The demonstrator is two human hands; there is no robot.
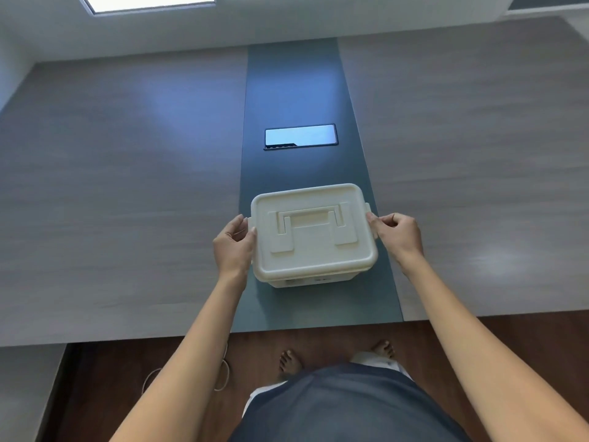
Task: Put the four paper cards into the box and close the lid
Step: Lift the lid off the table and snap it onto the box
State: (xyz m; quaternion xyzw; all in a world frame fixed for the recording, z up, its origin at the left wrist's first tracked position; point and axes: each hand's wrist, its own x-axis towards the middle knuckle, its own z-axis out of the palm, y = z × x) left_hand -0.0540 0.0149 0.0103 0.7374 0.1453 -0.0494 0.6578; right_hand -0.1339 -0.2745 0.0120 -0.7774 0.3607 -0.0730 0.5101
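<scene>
A: Box [314, 232] sits on the dark strip of the table [127, 186], near the front edge, lid [318, 250] on. Left hand [234, 247] pinches the left latch [249, 222], thumb and fingers around the tab. Right hand [396, 232] does the same on the right latch [368, 209], fingers curled.

B: Step?

A: No cards in view. Can't tell if they're inside. Reads as either clipping the latches shut to finish, or unclipping to open.

B: Next move?

A: Both tabs worked together, box kept from sliding.

B: Any writing?

A: Small labels on the front wall [306, 281], too blurred to read. Phone [301, 136] lies well beyond the box, screen only reflecting.
</scene>
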